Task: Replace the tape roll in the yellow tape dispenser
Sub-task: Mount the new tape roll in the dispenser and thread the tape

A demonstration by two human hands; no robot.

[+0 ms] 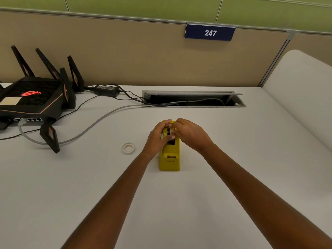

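A yellow tape dispenser (170, 159) stands on the white desk (161, 203), its cutter end toward me. Both hands meet over its far end. My left hand (158, 139) and my right hand (190, 134) pinch a black spool with a tape roll (169, 132) between their fingertips, just above the dispenser's slot. The fingers hide most of that roll. A second white tape roll (128, 148) lies flat on the desk, a short way left of the dispenser.
A black router (34, 99) with several antennas sits at the back left, with a power brick (107, 89) and cables trailing to an open cable tray (193, 99). A beige partition with a "247" sign (209, 32) backs the desk.
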